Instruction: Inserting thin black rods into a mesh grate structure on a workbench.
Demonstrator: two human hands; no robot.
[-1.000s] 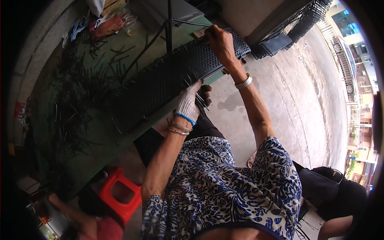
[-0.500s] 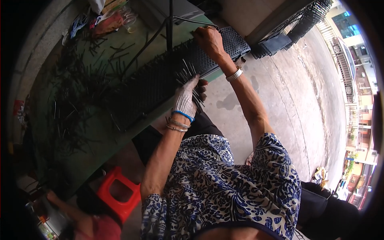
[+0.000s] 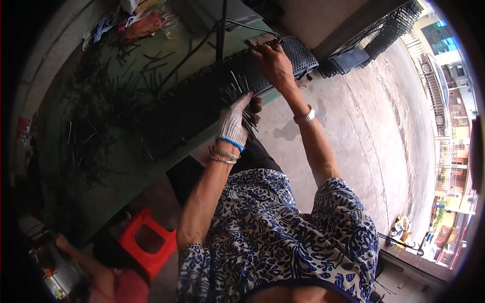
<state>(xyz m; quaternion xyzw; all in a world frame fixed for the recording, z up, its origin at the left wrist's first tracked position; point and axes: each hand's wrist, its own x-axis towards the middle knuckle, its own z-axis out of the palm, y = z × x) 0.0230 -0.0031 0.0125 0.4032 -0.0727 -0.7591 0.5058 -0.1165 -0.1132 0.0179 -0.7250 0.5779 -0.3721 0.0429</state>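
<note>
My left hand (image 3: pixel 233 120), in a pale knit glove, is closed around a bunch of thin black sticks (image 3: pixel 235 90) that fan out past the thumb and below the palm. It is over the near edge of a long black perforated tray (image 3: pixel 299 54). Farther right, my bare right hand (image 3: pixel 276 66) is above the tray's far side, fingers bent down and drawn together. Whatever those fingertips hold is hidden or too small to make out. The tray lies along the near edge of a green table (image 3: pixel 146 174).
Loose black sticks (image 3: pixel 96 116) are strewn over the table's left part. A dark metal rod frame (image 3: pixel 221 38) rises behind the tray. Plastic bags (image 3: pixel 144 26) lie at the far left. A red stool (image 3: pixel 146 247) and another person's arm (image 3: pixel 81 257) are at lower left.
My right hand has shifted slightly right and nearer to me, its fingers lifting a little from the tray's far edge. My left hand keeps the bunch in nearly the same place.
</note>
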